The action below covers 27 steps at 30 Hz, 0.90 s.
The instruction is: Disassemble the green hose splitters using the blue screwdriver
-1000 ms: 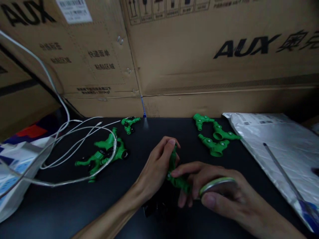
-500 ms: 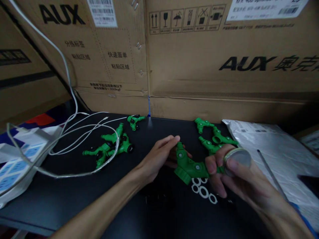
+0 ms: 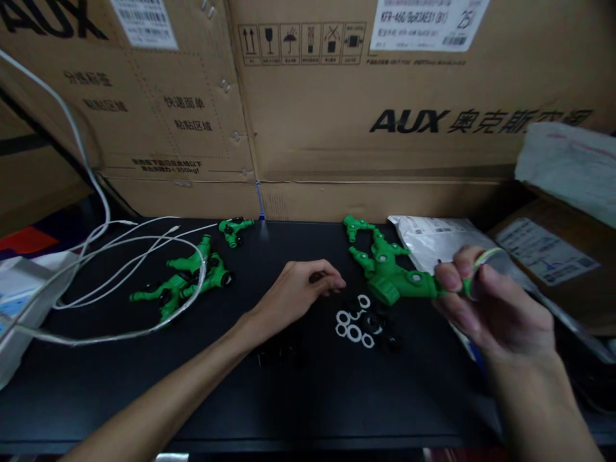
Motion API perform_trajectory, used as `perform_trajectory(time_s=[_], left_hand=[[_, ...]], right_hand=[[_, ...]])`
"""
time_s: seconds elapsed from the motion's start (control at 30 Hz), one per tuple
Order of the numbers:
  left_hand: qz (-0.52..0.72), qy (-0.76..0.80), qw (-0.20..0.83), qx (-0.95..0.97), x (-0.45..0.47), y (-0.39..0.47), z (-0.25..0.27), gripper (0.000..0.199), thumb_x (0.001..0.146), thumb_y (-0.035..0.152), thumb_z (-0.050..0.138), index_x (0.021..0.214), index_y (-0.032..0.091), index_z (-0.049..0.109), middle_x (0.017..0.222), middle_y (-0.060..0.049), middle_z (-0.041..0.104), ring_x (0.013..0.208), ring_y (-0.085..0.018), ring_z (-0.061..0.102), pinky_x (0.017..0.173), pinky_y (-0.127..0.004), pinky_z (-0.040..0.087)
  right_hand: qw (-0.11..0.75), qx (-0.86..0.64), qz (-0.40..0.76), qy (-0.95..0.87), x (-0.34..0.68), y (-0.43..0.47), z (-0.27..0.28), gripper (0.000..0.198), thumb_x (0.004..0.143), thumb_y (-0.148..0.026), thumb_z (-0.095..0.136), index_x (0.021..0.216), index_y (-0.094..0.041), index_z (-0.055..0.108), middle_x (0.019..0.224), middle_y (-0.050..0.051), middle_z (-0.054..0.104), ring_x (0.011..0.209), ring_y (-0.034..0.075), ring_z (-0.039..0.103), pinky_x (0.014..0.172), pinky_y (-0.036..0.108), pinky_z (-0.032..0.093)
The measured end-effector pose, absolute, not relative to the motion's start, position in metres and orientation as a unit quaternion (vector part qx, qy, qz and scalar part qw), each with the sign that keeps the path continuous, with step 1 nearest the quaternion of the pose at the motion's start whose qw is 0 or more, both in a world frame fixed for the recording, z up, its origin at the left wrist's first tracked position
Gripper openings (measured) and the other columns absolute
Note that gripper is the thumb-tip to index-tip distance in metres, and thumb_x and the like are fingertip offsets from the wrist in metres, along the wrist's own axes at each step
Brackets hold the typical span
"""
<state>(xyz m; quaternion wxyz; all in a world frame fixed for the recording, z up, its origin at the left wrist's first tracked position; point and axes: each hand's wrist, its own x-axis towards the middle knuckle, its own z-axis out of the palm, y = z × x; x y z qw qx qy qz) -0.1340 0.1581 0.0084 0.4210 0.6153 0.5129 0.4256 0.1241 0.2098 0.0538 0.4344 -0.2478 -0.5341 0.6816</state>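
Observation:
My right hand point(image 3: 500, 301) is closed around one end of a green plastic Y-shaped hose splitter point(image 3: 409, 282), held above the table with its wide threaded collar pointing down and left. A round, grey-faced piece with a pale green rim point(image 3: 491, 266) shows in the same hand; whether it belongs to the splitter, I cannot tell. My left hand point(image 3: 305, 289) hovers in the middle with loosely bent fingers and nothing visible in them. Just right of its fingertips lie several white ring washers point(image 3: 353, 332) and small black parts point(image 3: 392, 340).
More green splitters lie behind the held one point(image 3: 359, 226) and in a pile at left point(image 3: 192, 282). White cables point(image 3: 139, 333) loop over that pile from a power strip point(image 3: 33, 308). Large cardboard boxes point(image 3: 308, 141) wall the back; a silver plastic bag point(image 3: 428, 234) lies at right.
My left hand has come away from the splitter's free end. My right hand has carried the splitter right, off the washers. The view has shifted to the right.

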Motion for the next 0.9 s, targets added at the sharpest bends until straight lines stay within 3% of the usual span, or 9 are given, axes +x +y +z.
perform_trajectory(time_s=[0.13,0.43,0.57,0.67,0.77,0.9], left_hand=[[0.334,0.458,0.345,0.748,-0.106,0.168,0.014,0.02,0.1,0.033,0.062,0.097,0.021,0.078,0.092,-0.006,0.08,0.087,-0.022,0.072,0.078,-0.032,0.05],[0.273,0.391,0.304,0.825,-0.079,0.184,0.004,0.028,0.1,0.025,0.058,0.115,0.027,0.081,0.093,-0.007,0.081,0.087,-0.022,0.072,0.08,-0.032,0.051],[0.343,0.444,0.376,0.738,-0.082,0.18,0.012,0.034,0.101,0.042,0.056,0.118,0.024,0.079,0.105,-0.009,0.082,0.076,-0.02,0.07,0.075,-0.033,0.053],[0.366,0.458,0.485,0.649,-0.077,0.175,0.02,0.044,0.1,0.052,0.053,0.107,0.019,0.081,0.099,-0.009,0.081,0.072,-0.019,0.068,0.07,-0.031,0.052],[0.354,0.436,0.593,0.577,-0.071,0.171,0.028,0.04,0.097,0.052,0.059,0.093,0.017,0.079,0.087,-0.005,0.077,0.07,-0.015,0.065,0.068,-0.027,0.047],[0.4,0.429,0.643,0.492,-0.075,0.166,0.034,0.031,0.091,0.045,0.073,0.103,0.016,0.075,0.095,-0.006,0.076,0.079,-0.015,0.067,0.072,-0.026,0.047]], right_hand=[[0.473,-0.268,0.634,-0.55,0.158,0.2,0.052,0.014,0.082,-0.042,0.079,0.078,-0.029,0.075,0.068,0.0,0.063,0.036,0.009,0.043,0.033,0.025,0.037],[0.49,-0.301,0.637,-0.513,0.186,0.185,0.038,0.015,0.08,-0.041,0.081,0.078,-0.027,0.076,0.072,0.001,0.066,0.041,0.01,0.045,0.037,0.025,0.038],[0.481,-0.293,0.664,-0.492,0.182,0.183,0.034,0.015,0.079,-0.04,0.081,0.077,-0.026,0.075,0.072,0.002,0.066,0.044,0.011,0.05,0.04,0.024,0.041],[0.476,-0.275,0.686,-0.477,0.168,0.18,0.028,0.017,0.08,-0.039,0.081,0.076,-0.024,0.073,0.073,0.002,0.067,0.045,0.01,0.051,0.044,0.024,0.046],[0.469,-0.265,0.698,-0.472,0.149,0.174,0.023,0.018,0.081,-0.039,0.08,0.079,-0.023,0.072,0.075,0.002,0.07,0.047,0.011,0.056,0.046,0.025,0.051],[0.46,-0.273,0.699,-0.475,0.139,0.17,0.019,0.015,0.087,-0.037,0.076,0.086,-0.022,0.076,0.098,0.008,0.078,0.066,0.017,0.07,0.064,0.031,0.06]])
